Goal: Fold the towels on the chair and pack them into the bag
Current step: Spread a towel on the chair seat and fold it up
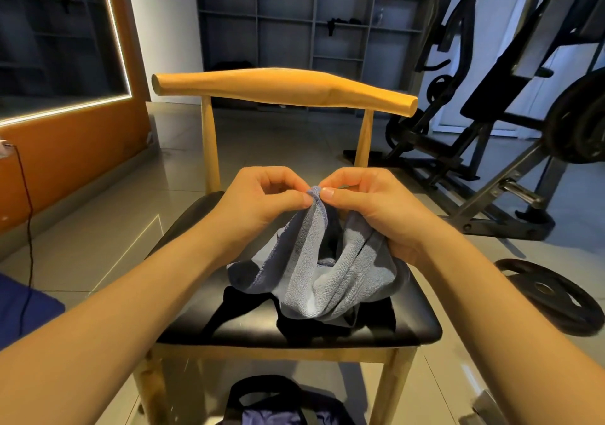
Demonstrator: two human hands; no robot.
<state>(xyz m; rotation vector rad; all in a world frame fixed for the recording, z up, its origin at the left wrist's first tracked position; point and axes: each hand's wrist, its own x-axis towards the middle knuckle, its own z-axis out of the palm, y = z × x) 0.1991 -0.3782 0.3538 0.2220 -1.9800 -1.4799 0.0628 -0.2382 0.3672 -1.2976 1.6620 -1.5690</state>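
Note:
A blue-grey towel (pixel 330 270) hangs bunched above the black seat of a wooden chair (pixel 288 89), its lower part resting on the seat. My left hand (pixel 262 195) and my right hand (pixel 370 205) both pinch the towel's top corner, thumbs almost touching. The right hand also grips a fold of the towel lower down in its palm. A dark cloth (pixel 330 321) lies on the seat under the towel. A dark bag (pixel 281 405) with black handles sits on the floor in front of the chair, partly cut off by the frame's bottom edge.
A weight machine (pixel 510 103) stands to the right of the chair. Black weight plates (pixel 553 293) lie on the tiled floor at right. An orange wall with a lit mirror (pixel 65 64) is at left. Something blue (pixel 23 310) lies at the left edge.

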